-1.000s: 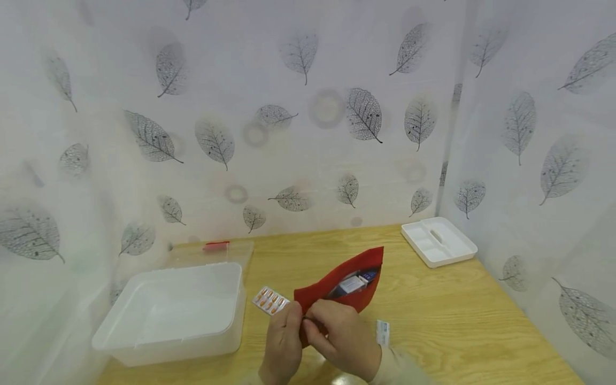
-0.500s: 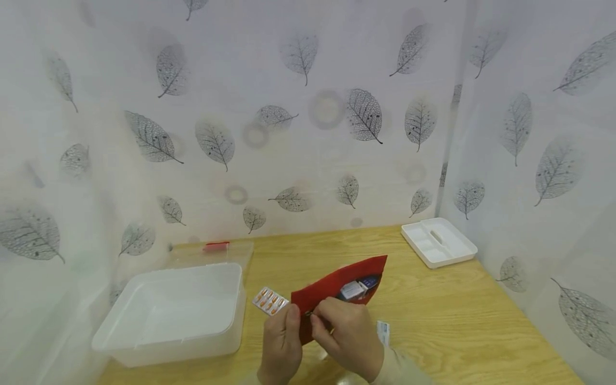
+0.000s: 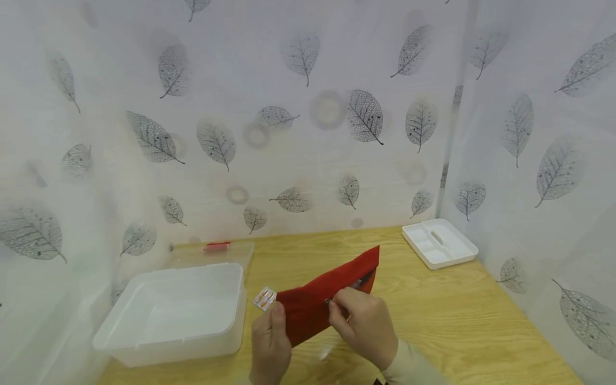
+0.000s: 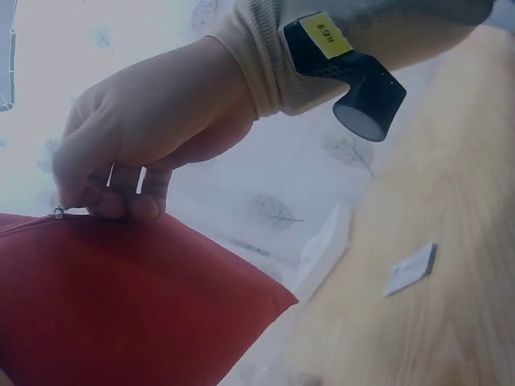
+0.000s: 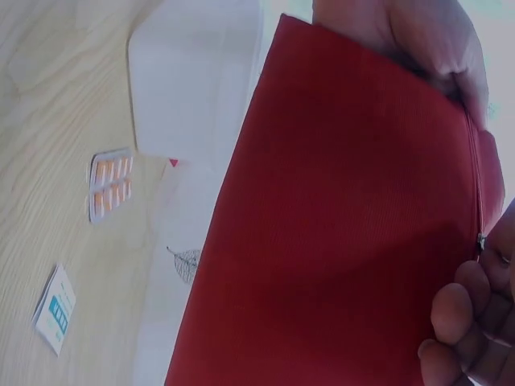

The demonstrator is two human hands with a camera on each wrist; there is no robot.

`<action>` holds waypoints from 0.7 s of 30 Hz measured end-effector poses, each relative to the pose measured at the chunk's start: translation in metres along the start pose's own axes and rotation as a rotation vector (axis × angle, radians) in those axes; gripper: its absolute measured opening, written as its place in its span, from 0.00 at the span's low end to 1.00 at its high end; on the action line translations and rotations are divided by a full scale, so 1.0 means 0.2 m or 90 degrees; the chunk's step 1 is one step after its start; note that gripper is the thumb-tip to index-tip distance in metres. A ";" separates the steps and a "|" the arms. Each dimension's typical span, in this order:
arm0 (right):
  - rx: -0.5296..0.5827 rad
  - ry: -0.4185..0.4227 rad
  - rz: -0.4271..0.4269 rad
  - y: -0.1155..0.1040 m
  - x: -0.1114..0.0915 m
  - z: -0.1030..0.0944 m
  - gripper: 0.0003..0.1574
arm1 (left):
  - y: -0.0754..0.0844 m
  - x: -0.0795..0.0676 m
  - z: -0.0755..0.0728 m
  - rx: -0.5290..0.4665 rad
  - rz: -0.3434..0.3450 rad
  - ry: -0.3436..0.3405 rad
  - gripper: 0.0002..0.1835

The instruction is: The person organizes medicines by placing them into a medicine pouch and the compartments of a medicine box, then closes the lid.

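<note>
A red zip pouch (image 3: 308,299) is held up over the wooden table, tilted with its right end higher. Its left end is gripped by my left hand (image 3: 271,342), thumb on the near face. My right hand (image 3: 363,323) pinches the zipper pull (image 4: 58,212) partway along the top edge. Left of the pull the zip is closed; to the right the mouth gapes, showing a bit of dark contents (image 3: 361,280). Beyond the pouch's left end lies a blister pack of orange-and-white capsules (image 5: 111,183). A small white-and-blue box (image 5: 55,310) rests on the table, hidden in the head view.
On the left stands a translucent plastic bin (image 3: 168,310). Behind it lies a clear lid (image 3: 240,254) with a red clip (image 3: 217,246). A white divided tray (image 3: 440,243) sits at the back right. Leaf-print curtains (image 3: 317,160) hang around the table.
My right hand has drawn the zipper pull rightward, narrowing the pouch's mouth and covering most of the boxes inside. My left hand and the pouch's left end have shifted slightly left, over the blister pack.
</note>
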State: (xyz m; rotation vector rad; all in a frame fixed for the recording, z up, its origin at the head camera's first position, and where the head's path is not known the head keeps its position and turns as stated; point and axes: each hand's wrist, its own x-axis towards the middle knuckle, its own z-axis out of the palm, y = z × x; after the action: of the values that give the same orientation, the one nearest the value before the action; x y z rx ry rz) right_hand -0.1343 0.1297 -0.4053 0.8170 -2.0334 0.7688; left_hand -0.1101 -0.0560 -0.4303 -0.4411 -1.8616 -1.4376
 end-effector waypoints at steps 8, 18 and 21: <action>-0.016 0.001 0.008 0.04 0.00 -0.02 0.12 | -0.01 -0.01 -0.03 0.009 0.018 0.031 0.18; -0.108 0.032 0.051 0.20 -0.02 -0.09 0.11 | 0.00 0.01 -0.11 0.059 -0.013 0.084 0.17; -0.127 0.032 0.068 0.25 -0.02 -0.13 0.10 | -0.01 0.02 -0.15 0.074 -0.028 0.092 0.17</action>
State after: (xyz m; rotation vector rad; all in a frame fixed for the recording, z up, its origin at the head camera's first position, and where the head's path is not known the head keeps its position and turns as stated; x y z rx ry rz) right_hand -0.1595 0.1806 -0.4087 0.5740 -2.0828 0.6253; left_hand -0.1035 -0.0844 -0.4253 -0.2358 -1.8365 -1.3446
